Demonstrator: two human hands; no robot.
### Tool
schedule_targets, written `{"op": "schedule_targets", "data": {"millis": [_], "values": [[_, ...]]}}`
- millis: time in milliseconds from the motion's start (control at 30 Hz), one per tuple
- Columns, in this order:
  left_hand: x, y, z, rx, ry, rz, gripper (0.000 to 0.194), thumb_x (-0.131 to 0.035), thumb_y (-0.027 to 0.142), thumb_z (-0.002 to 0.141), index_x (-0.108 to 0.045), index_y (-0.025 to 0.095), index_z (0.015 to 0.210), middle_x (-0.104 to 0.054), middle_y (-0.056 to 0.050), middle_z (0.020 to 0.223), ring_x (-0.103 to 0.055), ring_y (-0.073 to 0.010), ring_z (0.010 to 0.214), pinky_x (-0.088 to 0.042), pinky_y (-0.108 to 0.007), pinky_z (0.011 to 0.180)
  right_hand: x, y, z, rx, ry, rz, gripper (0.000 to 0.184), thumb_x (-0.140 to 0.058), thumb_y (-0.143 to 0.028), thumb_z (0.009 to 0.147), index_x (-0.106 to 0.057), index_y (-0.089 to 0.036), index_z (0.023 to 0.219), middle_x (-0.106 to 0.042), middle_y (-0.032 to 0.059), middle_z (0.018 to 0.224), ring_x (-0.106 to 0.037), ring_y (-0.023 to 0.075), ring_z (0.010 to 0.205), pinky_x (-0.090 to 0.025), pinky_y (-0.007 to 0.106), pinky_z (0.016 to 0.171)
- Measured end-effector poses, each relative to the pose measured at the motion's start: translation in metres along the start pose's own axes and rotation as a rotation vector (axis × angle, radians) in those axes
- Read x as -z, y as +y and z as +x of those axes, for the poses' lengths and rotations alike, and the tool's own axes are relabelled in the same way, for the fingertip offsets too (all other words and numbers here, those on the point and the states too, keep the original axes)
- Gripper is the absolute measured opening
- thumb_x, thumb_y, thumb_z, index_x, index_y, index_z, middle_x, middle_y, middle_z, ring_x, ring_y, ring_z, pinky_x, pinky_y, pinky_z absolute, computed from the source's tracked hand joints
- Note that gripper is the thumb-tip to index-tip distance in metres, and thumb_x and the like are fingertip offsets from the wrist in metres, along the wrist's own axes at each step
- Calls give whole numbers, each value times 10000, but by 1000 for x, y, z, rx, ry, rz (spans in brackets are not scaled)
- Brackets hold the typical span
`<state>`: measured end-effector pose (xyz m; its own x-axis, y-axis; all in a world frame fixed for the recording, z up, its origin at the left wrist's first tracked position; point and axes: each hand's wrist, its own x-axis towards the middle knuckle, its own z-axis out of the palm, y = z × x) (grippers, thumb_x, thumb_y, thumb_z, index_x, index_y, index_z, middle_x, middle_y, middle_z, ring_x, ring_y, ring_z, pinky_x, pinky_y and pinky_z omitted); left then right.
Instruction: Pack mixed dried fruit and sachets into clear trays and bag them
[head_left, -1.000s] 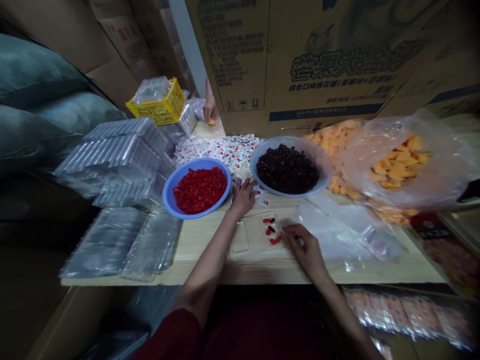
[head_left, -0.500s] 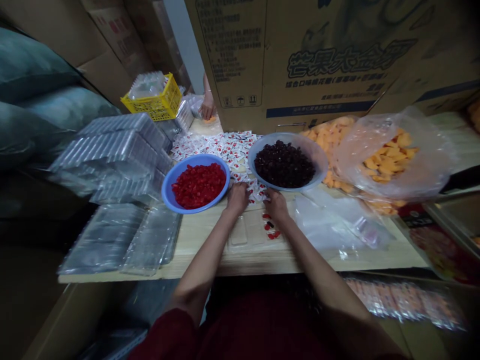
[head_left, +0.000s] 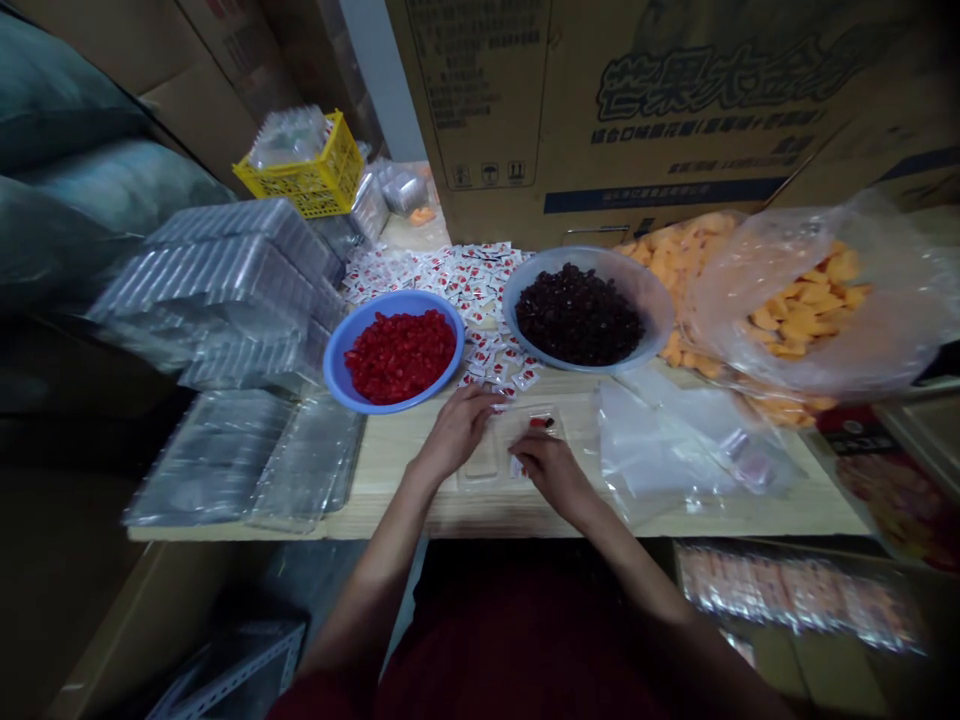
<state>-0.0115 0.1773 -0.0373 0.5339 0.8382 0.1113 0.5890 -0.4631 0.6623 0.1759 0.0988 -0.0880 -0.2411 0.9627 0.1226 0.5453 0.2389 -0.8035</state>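
A clear plastic tray lies on the table between my hands, with red and dark pieces in its right part. My right hand is closed over that part, fingertips pinching a small white sachet down at the tray. My left hand is just beyond the tray's left side, at the near edge of the printed sachets; its fingers are bent together on a sachet, partly hidden. Just past my left hand is a blue bowl of red pieces; a translucent bowl holds dark pieces.
Stacked clear trays and flat clear lids stand at left, below a yellow basket. Clear plastic bags lie at right, near a big bag of orange pieces. A large carton walls off the back.
My right hand has drawn back from the sachets to the tray, carrying a sachet. My left hand stays near the pile. Another person's hand at the back has gone from view.
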Motion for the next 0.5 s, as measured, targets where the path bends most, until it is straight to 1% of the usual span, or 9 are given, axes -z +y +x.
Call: {"op": "schedule_targets", "data": {"millis": [67, 133, 200, 267, 367, 433, 500], "values": [[7, 1, 10, -59, -98, 46, 319, -491, 187, 961, -681, 209, 1217, -688, -103, 1171, -620, -234, 1139, -469, -379, 1019, 2, 0, 4, 57, 11, 11, 265, -541, -41, 880, -754, -188, 937, -733, 87, 954, -674, 226, 939, -533, 373, 883], [9, 1, 21, -66, -172, 90, 326, -520, 158, 932, -663, 197, 1222, -704, -101, 1148, -640, -233, 1100, -479, -363, 986, 6, -2, 2, 82, 82, 16, 262, -541, -74, 910, -754, -191, 1010, -721, 103, 1058, -654, 236, 1027, -519, 402, 942], [6, 0, 30, -34, -238, 135, 336, -544, 134, 898, -644, 202, 1211, -725, -81, 1059, -668, -225, 1004, -497, -339, 915, 9, -3, -6, 89, 139, -5, 265, -544, -112, 934, -746, -212, 1072, -704, 104, 1141, -623, 248, 1112, -496, 433, 982], [-2, -1, 37, -5, -290, 168, 343, -569, 118, 862, -636, 212, 1185, -727, -58, 954, -678, -221, 912, -503, -323, 845, 9, -3, -17, 106, 132, -68, 245, -565, -139, 943, -749, -238, 1071, -711, 91, 1142, -602, 263, 1142, -477, 461, 979], [-17, -2, 42, 5, -300, 185, 357, -580, 91, 823, -638, 206, 1155, -717, -55, 892, -674, -230, 879, -499, -330, 823, 2, -3, -32, 152, 80, -184, 221, -600, -142, 936, -750, -256, 1050, -724, 72, 1133, -580, 281, 1152, -439, 489, 973], [-25, -1, 40, -5, -284, 182, 312, -572, 79, 814, -653, 204, 1088, -708, -55, 891, -666, -227, 887, -498, -328, 827, -4, -4, -38, 168, 76, -231, 243, -589, -123, 940, -739, -262, 1071, -716, 64, 1159, -561, 282, 1170, -417, 490, 981], [-30, 1, 36, -17, -254, 177, 231, -564, 80, 821, -658, 200, 994, -695, -58, 925, -651, -216, 908, -496, -318, 831, -8, -5, -42, 172, 78, -239, 265, -561, -106, 949, -724, -257, 1095, -702, 63, 1180, -550, 276, 1169, -418, 470, 968]]}}
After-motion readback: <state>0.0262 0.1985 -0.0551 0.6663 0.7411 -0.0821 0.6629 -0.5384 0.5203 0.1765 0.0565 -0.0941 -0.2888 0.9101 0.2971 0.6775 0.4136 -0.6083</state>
